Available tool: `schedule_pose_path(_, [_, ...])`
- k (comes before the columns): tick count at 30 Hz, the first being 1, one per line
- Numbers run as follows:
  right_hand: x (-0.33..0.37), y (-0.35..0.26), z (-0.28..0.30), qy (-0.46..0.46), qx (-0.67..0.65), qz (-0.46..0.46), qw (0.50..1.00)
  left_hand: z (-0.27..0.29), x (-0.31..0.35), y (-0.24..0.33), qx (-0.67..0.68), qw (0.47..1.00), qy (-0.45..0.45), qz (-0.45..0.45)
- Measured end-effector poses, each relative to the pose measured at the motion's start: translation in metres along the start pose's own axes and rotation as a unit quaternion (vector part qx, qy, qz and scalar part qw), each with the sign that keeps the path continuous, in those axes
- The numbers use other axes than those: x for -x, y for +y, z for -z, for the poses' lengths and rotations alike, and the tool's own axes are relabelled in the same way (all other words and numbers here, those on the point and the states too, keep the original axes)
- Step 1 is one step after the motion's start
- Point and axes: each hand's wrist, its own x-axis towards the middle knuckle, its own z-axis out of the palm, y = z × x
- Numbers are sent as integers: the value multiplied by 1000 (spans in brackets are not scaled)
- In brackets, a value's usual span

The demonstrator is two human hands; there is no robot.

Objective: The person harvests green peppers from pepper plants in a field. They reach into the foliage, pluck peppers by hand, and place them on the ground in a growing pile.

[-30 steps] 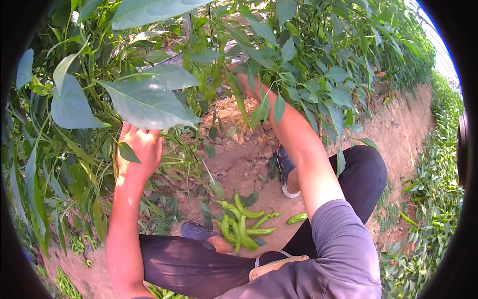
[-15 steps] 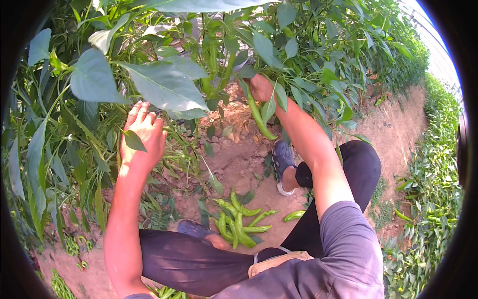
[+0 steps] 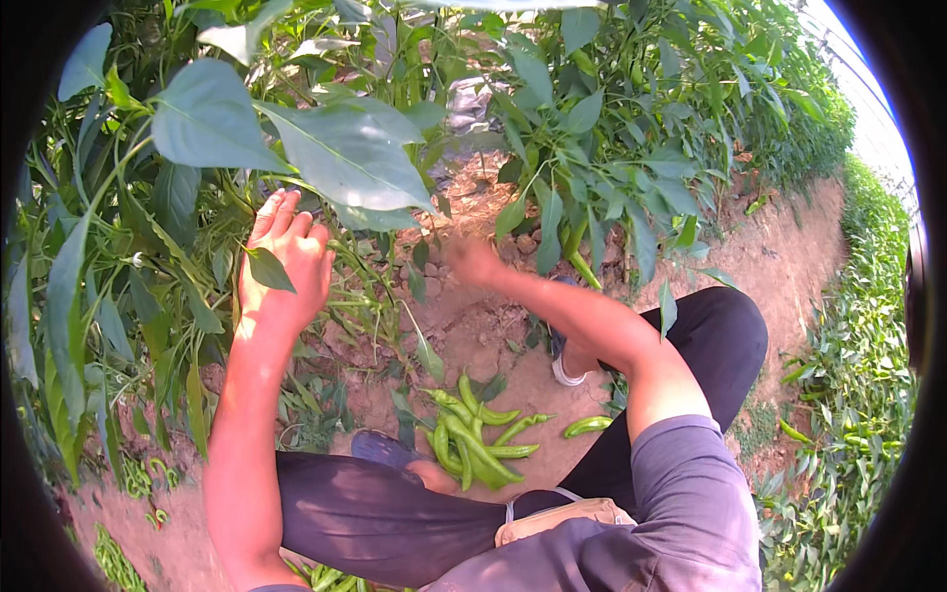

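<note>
Here's the pile of green peppers [image 3: 480,449], right on the bare soil [image 3: 533,395], long pods crossing over one another, and everything sits around it! Just to its right, one loose pepper [image 3: 588,426] lies on its own. Up beyond the pile and to its left, there's the left hand [image 3: 286,261], back showing, fingers reaching up and a little bent beneath a big broad leaf [image 3: 345,153]; the thumb is hidden, so whether it grips a stem I can't tell. A smaller leaf [image 3: 266,269] lies across the back of that hand. And straight beyond the pile, over the soil, comes the right hand [image 3: 472,261], badly blurred: open or closed, I can't tell! Farther beyond and to the right of the pile, a slim green pepper [image 3: 584,268] pokes out below the foliage [image 3: 671,148]. Close on the pile's left sits one dark shoe [image 3: 385,449]; the other shoe [image 3: 569,370], pale-soled, is beyond it to the right. Nearer the body than the pile, dark trousers [image 3: 385,513] stretch across, and left of there more green peppers [image 3: 340,580] peep out at the bottom!
</note>
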Motion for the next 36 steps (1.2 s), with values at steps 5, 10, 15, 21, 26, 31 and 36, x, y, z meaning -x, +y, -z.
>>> schedule_pose_path(5, [-115, -14, 71, 212, -257, 126, 934, -1, 3, 3, -33, 999, -3, 9])
schedule_pose_path(10, [-151, -17, 94, 143, -5, 297, 944, -7, 5, 0, 13, 996, 82, -22])
schedule_pose_path(15, [-129, -14, 75, -67, -410, -233, 879, -13, 3, -3, 29, 999, 8, 16])
schedule_pose_path(21, [-119, -5, 85, -84, -500, -306, 805, 0, -3, 3, 18, 998, -44, 36])
schedule_pose_path(26, [-55, -20, 87, -372, 220, -69, 899, 2, -2, 4, 5, 1000, -4, 19])
schedule_pose_path(31, [-51, -74, 70, -22, 141, 23, 989, -7, 0, -4, 16, 999, 36, -23])
schedule_pose_path(36, [-153, -114, 92, 67, -327, 19, 942, -4, 0, -3, -49, 997, 43, -34])
